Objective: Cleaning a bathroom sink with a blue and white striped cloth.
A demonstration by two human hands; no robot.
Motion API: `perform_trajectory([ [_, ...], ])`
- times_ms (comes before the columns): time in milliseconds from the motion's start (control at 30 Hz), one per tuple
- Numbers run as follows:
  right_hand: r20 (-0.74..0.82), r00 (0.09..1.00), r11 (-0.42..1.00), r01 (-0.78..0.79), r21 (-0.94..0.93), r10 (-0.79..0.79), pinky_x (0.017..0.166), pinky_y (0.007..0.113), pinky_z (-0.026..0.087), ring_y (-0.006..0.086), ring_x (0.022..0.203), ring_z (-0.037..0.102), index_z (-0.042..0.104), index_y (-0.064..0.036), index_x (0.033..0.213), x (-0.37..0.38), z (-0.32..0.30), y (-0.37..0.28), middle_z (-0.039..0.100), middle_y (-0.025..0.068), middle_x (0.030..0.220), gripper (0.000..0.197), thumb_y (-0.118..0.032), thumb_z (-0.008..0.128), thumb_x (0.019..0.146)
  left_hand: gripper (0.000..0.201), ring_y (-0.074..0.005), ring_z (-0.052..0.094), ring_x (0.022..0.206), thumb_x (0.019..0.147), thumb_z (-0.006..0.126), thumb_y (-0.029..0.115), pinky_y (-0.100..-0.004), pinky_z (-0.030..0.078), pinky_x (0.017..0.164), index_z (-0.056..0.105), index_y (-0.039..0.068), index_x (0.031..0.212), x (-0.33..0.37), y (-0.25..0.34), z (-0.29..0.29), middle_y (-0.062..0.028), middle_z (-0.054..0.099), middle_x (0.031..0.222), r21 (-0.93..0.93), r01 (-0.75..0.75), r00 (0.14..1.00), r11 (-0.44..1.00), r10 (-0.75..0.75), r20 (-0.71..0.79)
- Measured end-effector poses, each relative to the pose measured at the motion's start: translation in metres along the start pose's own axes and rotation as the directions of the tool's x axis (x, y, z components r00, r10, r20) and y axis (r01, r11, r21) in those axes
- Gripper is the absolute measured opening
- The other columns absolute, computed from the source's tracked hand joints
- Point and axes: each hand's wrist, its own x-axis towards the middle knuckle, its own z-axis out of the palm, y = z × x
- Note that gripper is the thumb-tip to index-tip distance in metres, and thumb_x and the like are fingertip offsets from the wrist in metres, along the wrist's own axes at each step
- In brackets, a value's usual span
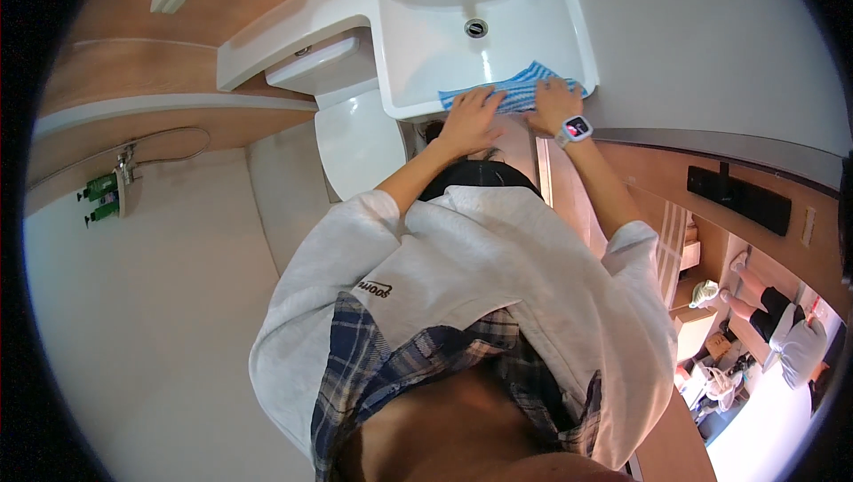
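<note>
Two hands, left hand [469, 118] and right hand [553, 104], press flat and open on a blue striped cloth [514, 91] at the white sink's [426, 55] front rim.

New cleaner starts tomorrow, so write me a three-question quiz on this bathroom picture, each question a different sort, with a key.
1. True or false: both hands rest on the blue striped cloth.
2. Multiple choice: where does the cloth lie? A) on the toilet lid B) on the front rim of the white sink C) on the floor
3. Short answer: which wrist wears the watch?

Key
1. True: the left hand and the right hand both press flat on the cloth, fingers spread.
2. B. The toilet stands to the left of the sink with nothing on its lid.
3. The right wrist.
</note>
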Motion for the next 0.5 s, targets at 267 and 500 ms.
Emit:
perform_trajectory([
  [267,-0.016,1.000,0.987,0.010,-0.163,-0.013,0.101,0.052,0.035,0.0285,0.096,0.063,0.063,-0.0038,0.099,0.025,0.033,-0.022,0.067,0.0143,0.095,0.052,-0.034,0.078,0.059,0.067,-0.0305,0.053,0.109,0.063,0.068,0.002,-0.0444,0.043,0.088,0.050,0.009,0.127,0.006,-0.027,0.000,-0.0142,0.054,0.116,0.188,0.129,0.983,0.974,-0.151,0.107],
  [500,0.418,0.831,0.909,0.224,0.353,-0.367,0.092,0.054,0.044,0.0389,0.101,0.063,0.058,0.0036,0.114,0.100,0.047,-0.142,0.064,0.0278,0.106,0.070,-0.047,0.070,0.067,0.072,-0.0261,0.041,0.132,0.064,0.068,0.001,-0.0473,0.031,0.109,0.047,0.009,0.132,-0.065,-0.102,-0.060,-0.0125,0.049,0.135,0.379,0.145,0.970,0.914,-0.207,0.126],
])
